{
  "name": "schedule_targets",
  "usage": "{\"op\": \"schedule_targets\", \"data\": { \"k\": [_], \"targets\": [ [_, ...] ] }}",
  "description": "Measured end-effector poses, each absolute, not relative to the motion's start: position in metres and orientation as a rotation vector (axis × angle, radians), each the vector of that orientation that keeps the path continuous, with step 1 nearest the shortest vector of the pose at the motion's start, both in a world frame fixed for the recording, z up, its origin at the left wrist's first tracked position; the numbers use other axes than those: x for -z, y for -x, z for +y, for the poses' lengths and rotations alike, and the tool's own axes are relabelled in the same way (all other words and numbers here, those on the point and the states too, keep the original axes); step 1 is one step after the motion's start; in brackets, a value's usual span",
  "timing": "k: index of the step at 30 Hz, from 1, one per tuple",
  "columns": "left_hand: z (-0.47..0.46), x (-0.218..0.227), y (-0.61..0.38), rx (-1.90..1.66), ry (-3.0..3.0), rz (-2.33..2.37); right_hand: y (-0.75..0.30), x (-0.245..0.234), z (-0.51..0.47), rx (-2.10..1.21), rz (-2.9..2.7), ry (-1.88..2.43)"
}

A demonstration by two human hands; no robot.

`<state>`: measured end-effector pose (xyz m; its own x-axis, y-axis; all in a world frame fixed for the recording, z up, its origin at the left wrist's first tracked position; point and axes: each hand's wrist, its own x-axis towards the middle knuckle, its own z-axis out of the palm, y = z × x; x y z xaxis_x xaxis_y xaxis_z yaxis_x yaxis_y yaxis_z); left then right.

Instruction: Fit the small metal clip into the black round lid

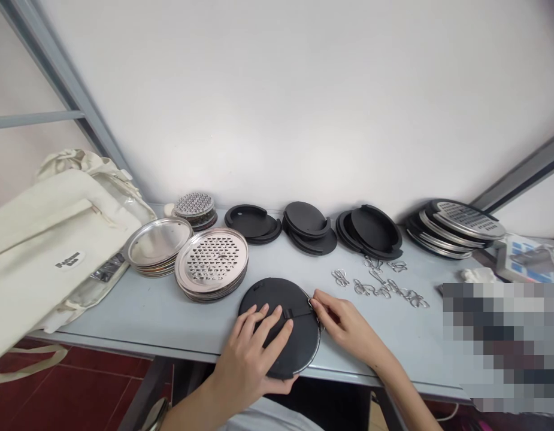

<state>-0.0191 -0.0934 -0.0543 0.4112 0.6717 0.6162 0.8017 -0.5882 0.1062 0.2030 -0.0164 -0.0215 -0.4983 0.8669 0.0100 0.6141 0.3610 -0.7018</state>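
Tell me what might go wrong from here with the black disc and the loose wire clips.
The black disc seems to overhang the table's front edge, so it might drop if the left hand loosens.
The right hand pinches a small metal piece at the disc's rim; it could slip.
The wire clips lie bunched behind that hand, so a brush might scatter or tangle them.
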Motion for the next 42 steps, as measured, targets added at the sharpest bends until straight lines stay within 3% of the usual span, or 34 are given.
{"op": "schedule_targets", "data": {
  "k": [23,42],
  "targets": [
    [-0.0909,0.0529,0.0164,0.916,2.420,-1.268,-0.2052,0.0154,-0.0133,-0.803,-2.374,1.239],
    [-0.0908,0.0534,0.0171,0.906,2.433,-1.263,-0.2076,0.0133,-0.0121,-0.932,-2.336,1.239]
  ]
}}
